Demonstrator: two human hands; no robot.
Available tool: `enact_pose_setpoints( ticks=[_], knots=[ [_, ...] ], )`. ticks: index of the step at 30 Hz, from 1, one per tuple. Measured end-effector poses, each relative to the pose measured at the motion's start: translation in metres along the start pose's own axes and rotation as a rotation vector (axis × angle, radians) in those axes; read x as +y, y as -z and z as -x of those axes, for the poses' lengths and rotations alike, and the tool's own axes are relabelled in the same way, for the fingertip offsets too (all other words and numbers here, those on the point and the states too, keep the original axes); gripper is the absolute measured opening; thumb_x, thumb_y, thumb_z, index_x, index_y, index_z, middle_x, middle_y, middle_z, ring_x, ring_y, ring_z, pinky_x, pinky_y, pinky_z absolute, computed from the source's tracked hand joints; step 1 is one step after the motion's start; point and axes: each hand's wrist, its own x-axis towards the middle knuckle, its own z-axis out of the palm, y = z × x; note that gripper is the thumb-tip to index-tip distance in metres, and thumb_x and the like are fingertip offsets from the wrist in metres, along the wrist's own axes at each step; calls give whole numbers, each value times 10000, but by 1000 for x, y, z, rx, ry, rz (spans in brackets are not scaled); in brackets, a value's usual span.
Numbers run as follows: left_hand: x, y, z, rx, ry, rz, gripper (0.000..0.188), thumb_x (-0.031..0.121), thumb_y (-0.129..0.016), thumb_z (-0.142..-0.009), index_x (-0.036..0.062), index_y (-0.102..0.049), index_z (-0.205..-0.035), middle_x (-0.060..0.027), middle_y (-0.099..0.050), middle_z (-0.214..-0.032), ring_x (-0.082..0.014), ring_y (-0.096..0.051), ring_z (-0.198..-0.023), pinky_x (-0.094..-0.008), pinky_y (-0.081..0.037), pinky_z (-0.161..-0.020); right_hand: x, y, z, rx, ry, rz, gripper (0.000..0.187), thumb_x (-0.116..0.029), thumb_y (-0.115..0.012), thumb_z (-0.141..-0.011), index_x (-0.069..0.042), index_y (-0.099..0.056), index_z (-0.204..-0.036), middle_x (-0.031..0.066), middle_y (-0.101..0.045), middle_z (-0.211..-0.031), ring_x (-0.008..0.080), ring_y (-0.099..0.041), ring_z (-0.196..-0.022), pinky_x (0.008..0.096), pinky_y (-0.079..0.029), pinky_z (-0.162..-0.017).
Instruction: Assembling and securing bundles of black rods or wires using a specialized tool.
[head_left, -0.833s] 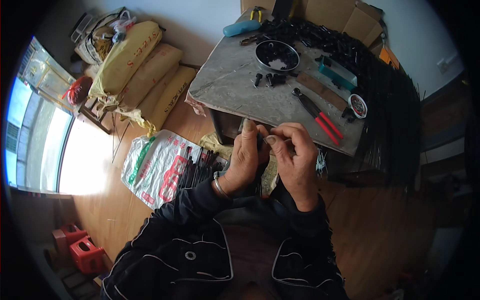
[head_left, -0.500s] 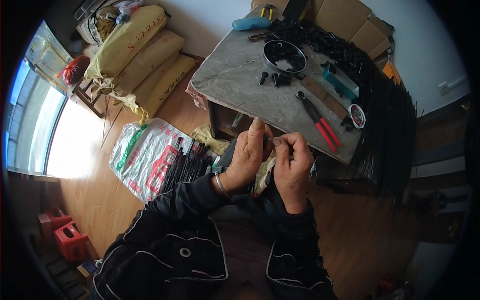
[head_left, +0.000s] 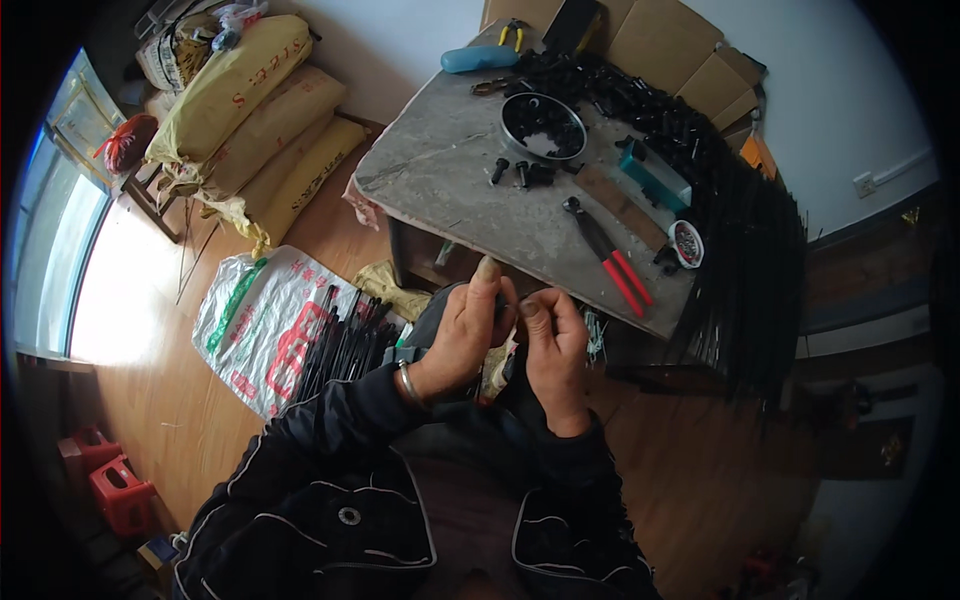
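Note:
My left hand (head_left: 462, 328) is closed, thumb pointing up, just off the near edge of the grey table (head_left: 420, 160). Beside it, my right hand (head_left: 555, 345) pinches thumb against forefinger. The fingertips of both hands nearly meet, and whatever sits between them is too small and dark to make out. Beyond them on the table lie pliers with red handles (head_left: 610, 257). Farther back stands a round metal bowl (head_left: 507, 140) holding small black parts, with several black plugs (head_left: 523, 173) in front of it.
Black parts (head_left: 640, 115) heap along the table's back, and long thin black rods (head_left: 750, 290) hang over its right end. A teal box (head_left: 652, 178) and a small round tin (head_left: 687, 244) are nearby. Black rods (head_left: 340, 345) rest on a white sack (head_left: 240, 325) at left; full yellow sacks (head_left: 240, 90) are stacked behind.
The whole scene has shifted slightly left in the view. Both hands keep nearly the same pose, close together, with the fingertips a little differently placed.

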Motion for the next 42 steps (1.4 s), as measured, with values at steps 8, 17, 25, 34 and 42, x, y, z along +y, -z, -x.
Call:
enact_pose_setpoints(
  ticks=[8,17,25,34,42],
  knots=[
    [4,1,-6,1,-148,50,311,302,-591,-952,49,-621,-774,54,-442,-558,-23,-372,-479,-195,-276,-448,23,97,-70,222,338,798,161,-141,-709,-801,-42,-586,-826,90,-587,-827,276,-569,-767,362,-450,-690],
    [-2,7,-7,-56,-129,50,506,453,-448,-998,10,-615,-820,52,-402,-520,-32,-349,-463,-201,-277,-450,63,112,-92,106,482,892,203,-161,-666,-831,-50,-500,-797,107,-527,-840,333,-528,-837,428,-417,-724],
    [5,7,-9,-81,-33,-37,825,682,-151,-945,1,-599,-816,59,-318,-507,-52,-291,-453,-225,-246,-441,2,92,-21,83,70,361,266,-23,-704,-790,-47,-467,-909,50,-589,-815,155,-558,-669,297,-456,-603],
    [5,-2,-7,-26,1,-61,799,676,-164,-948,26,-621,-858,39,-397,-536,-49,-359,-477,-214,-285,-453,-46,87,-11,-64,607,936,540,37,-771,-535,-127,-468,-951,49,-528,-1007,277,-524,-946,441,-352,-879],
    [6,1,-6,-43,8,-78,784,660,-174,-959,29,-631,-875,28,-430,-543,-53,-379,-483,-213,-288,-457,-46,88,-6,-70,641,1037,497,69,-731,-538,-114,-487,-930,45,-545,-969,272,-536,-898,409,-386,-839]
  ],
)
